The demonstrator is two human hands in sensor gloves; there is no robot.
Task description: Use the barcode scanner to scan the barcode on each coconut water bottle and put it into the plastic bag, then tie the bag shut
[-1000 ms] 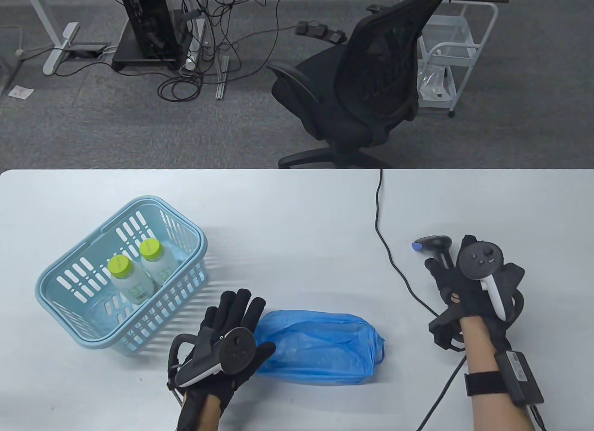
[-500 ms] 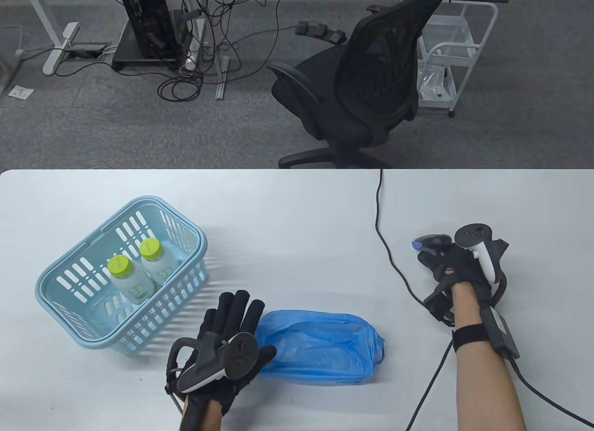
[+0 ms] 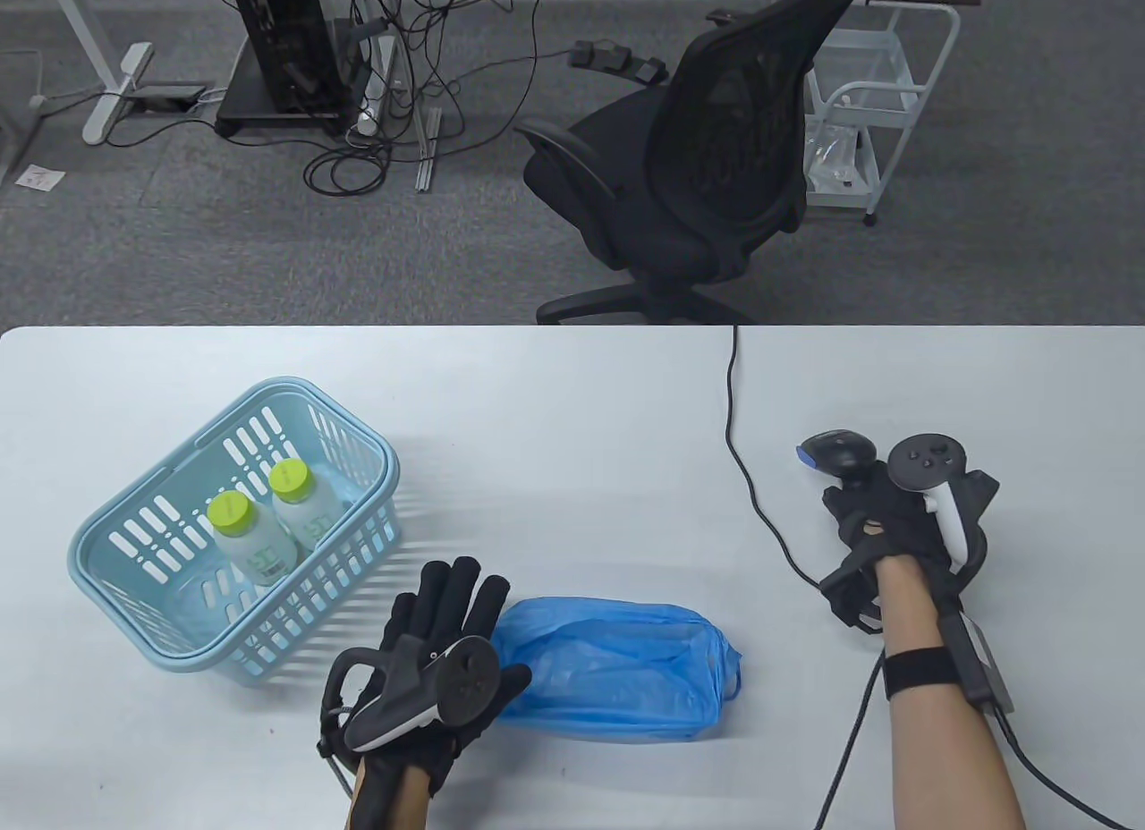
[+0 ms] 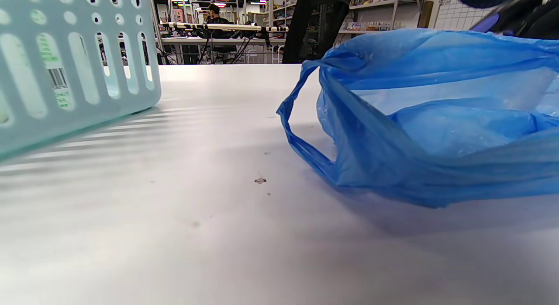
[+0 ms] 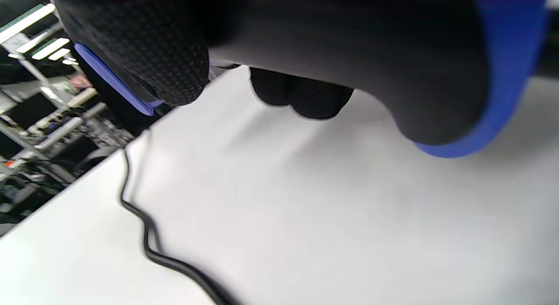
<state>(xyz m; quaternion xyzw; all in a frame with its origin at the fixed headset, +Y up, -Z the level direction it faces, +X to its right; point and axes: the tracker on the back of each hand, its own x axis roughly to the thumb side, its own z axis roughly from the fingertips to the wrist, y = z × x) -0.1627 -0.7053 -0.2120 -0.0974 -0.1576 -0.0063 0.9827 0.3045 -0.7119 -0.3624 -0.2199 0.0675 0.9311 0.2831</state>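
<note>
1. Table view: right hand (image 3: 881,517) grips the scanner (image 3: 836,454) by its handle, fingers curled round it; scanner head with blue tip points left, at the right side of the table (image 3: 572,401). Whether the scanner is off the table or touching it cannot be told here. Its black cable (image 3: 742,472) runs from the far table edge towards the hand.
2. Table view: left hand (image 3: 438,651) lies flat, fingers straight and spread, grasping nothing; thumb side touches the left end of the bag (image 3: 617,669). Bag is blue, lying flat near the front edge, just right of the basket (image 3: 116,553).
3. Table view: two bottles (image 3: 268,526) with green caps stand side by side, touching, inside the light-blue basket at the left of the table. A black chair (image 3: 698,168) stands on the floor beyond the table.
4. Left wrist view: bag (image 4: 436,134) fills the right half, one handle loop hanging open towards the basket; slotted basket wall (image 4: 87,77) at upper left, a bottle label with barcode visible through the slots. Hand itself not in frame.
5. Right wrist view: gloved fingers (image 5: 144,43) wrapped round the dark scanner body (image 5: 371,56), blue trim at its lower edge; here the scanner sits above the white table with a gap beneath. Cable (image 5: 148,235) snakes over the table at lower left
</note>
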